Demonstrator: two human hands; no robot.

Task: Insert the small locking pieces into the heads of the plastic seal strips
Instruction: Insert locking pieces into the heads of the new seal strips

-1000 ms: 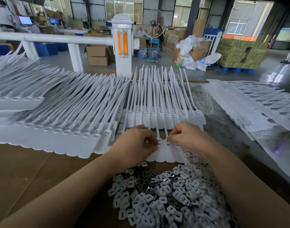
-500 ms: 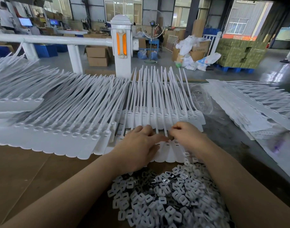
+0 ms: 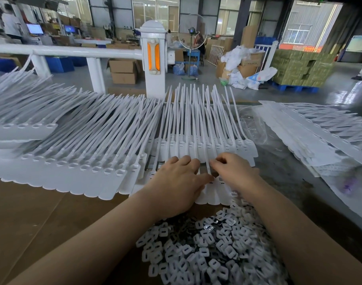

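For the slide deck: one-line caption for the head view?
Both hands, left hand and right hand, work seal strip heads above a pile of locking pieces.

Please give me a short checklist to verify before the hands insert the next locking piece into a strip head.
1. Supply of locking pieces within reach, just below the hands: ok.
2. Seal strips lying flat under the hands, heads toward the person: ok.
3. Left hand resting on the strips to steady them, fingers straight: ok.
4. Right hand at the strip heads, fingers curled: ok.
5. A locking piece pinched in the right hand: cannot tell, the fingertips hide it.
6. The slot in the next head empty: cannot tell.
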